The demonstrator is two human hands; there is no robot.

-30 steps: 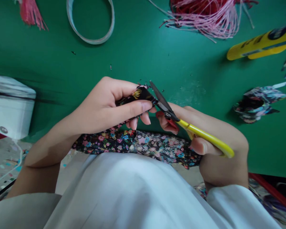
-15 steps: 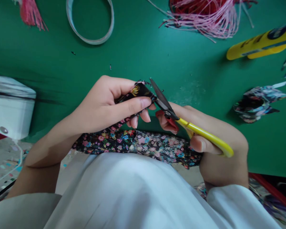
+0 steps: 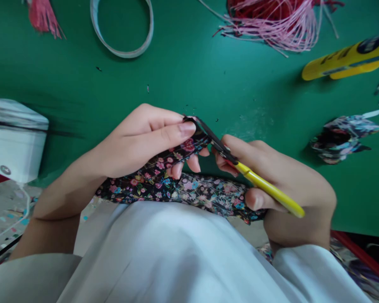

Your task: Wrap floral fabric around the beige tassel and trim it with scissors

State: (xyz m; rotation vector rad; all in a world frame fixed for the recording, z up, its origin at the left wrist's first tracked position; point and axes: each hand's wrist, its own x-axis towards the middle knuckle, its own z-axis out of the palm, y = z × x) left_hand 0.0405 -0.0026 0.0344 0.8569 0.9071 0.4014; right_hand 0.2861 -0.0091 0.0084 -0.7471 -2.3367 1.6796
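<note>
A long strip of black floral fabric (image 3: 205,189) lies along the table's near edge, against my shirt, and one end runs up into my left hand (image 3: 148,143). My left thumb and fingers pinch that end, thumb on top. In my right hand (image 3: 255,164) is a pair of scissors (image 3: 268,189) with yellow and red handles and dark blades. The blades are nearly closed at the edge of the fabric, just right of my left thumb tip. My right thumb sits at the yellow handle; the other fingers curl beneath, partly hidden.
On the green table (image 3: 183,75) are a roll of tape (image 3: 126,54), pink and red strings (image 3: 290,29), a pink tassel (image 3: 44,19), a yellow bottle (image 3: 334,63) and a crumpled floral fabric piece (image 3: 337,139). A white device (image 3: 17,147) stands left. Small dark scraps lie ahead.
The scissor blades have closed at the fabric's end. My left hand has turned the fabric slightly, with the thumb shifted back, and small bits now lie on the table just beyond it.
</note>
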